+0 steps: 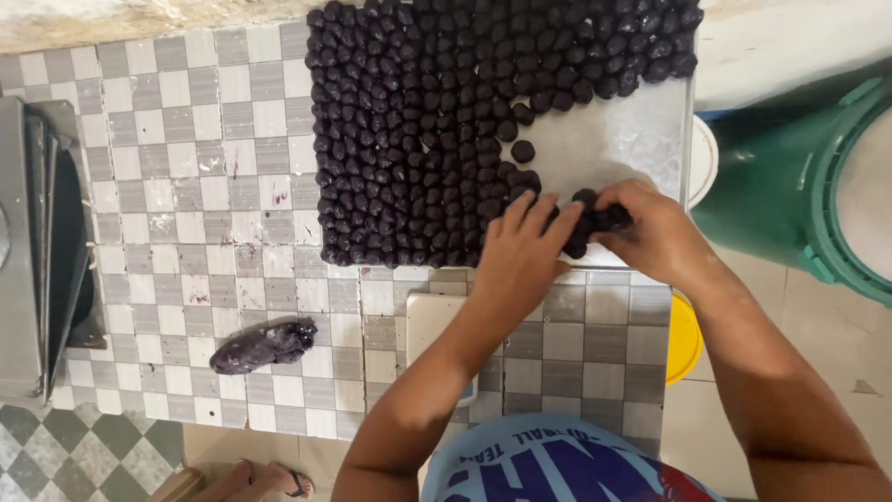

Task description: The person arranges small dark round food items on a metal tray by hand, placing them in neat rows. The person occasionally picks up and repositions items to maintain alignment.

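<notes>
Both hands meet at the near edge of a metal tray [641,139] on the tiled desk [204,214]: the left hand [520,251] and right hand [650,232] pinch a strip of dark dough [595,221] between them. Rows of dark dough balls [418,139] fill the tray. Another dark lump [263,346] lies apart on the desk.

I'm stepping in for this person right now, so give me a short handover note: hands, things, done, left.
Left hand and right hand together grip a clump of dark dough balls at the tray's near edge.
Done: rows of dark balls fill most of the tray.
Left: the tray's bare right part; a lump of dark dough lies on the checkered table.
</notes>
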